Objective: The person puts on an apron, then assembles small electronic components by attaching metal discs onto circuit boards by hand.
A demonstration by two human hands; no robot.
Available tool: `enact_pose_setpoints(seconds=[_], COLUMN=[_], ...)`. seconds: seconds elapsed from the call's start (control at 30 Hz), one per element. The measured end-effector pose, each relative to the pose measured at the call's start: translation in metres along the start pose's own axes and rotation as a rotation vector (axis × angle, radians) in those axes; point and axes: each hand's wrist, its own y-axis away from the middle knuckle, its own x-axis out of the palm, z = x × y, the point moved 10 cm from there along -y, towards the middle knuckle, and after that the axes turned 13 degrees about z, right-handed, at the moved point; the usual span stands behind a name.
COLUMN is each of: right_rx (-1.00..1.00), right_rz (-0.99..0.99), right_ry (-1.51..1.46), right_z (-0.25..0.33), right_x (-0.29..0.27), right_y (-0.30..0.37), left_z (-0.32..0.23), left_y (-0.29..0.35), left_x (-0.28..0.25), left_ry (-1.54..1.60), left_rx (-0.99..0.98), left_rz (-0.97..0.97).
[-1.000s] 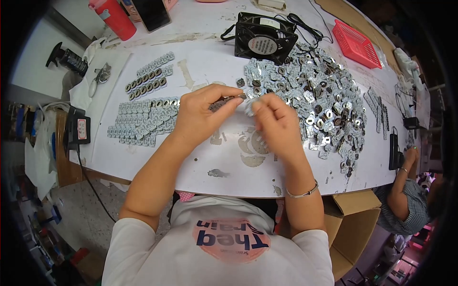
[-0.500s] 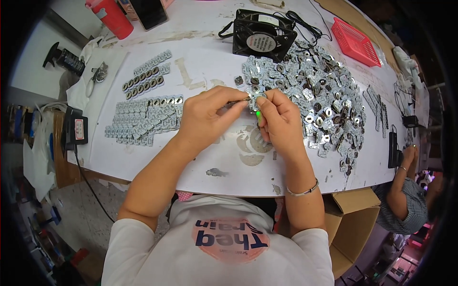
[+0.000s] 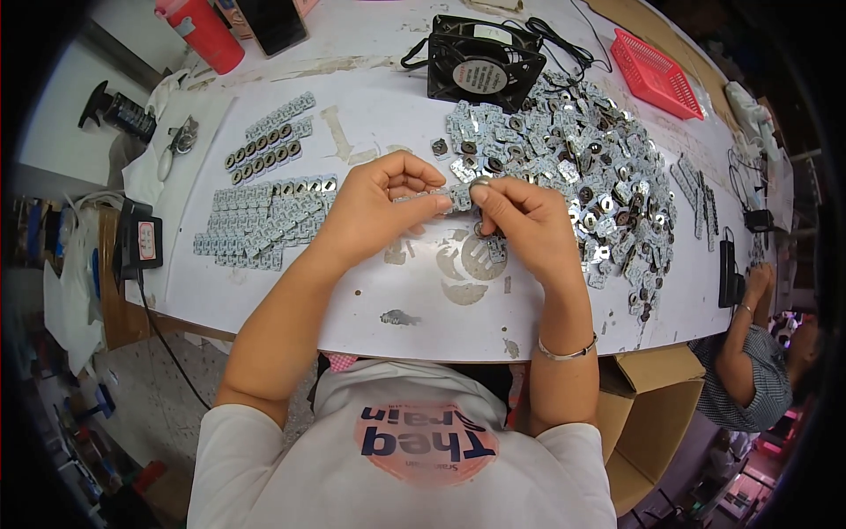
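Between thumb and fingers, my left hand grips a short row of small silver metal plates. At the row's right end my right hand pinches a small dark, rounded metal piece. Another small metal plate shows below the right fingers; whether they hold it I cannot tell. Just beyond the right hand spreads a large heap of similar metal plates, some with dark round parts. To the left lie neat rows of plates, with more rows behind them, some topped with dark rings.
A black box fan stands behind the heap, its cable trailing right. A pink basket sits at the far right, a red cup far left. An open cardboard box is below the table's right edge. Another person's arm shows at right.
My hands have come slightly apart and the right has moved right and a little nearer. The row of plates in my left hand now shows more clearly.
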Motion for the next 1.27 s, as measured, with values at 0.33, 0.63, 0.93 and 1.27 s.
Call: enact_pose_setpoints(seconds=[0.33,0.63,0.93,1.27], right_rx=[0.116,0.182,0.072,0.046], right_rz=[0.123,0.265,0.12,0.049], right_ry=[-0.072,-0.113,-0.313,-0.202], right_z=[0.004,-0.007,0.001,-0.002], right_x=[0.008,0.025,0.021,0.015], right_y=[0.002,0.004,-0.001,-0.002], left_z=[0.0,-0.001,-0.036,-0.053], left_y=[-0.001,0.002,0.009,0.019], left_x=[-0.002,0.004,0.006,0.01], left_ry=[0.055,0.038,-0.107,-0.441], left_rx=[-0.036,-0.094,0.317,0.474], left_rz=[0.028,0.103,-0.017,-0.137])
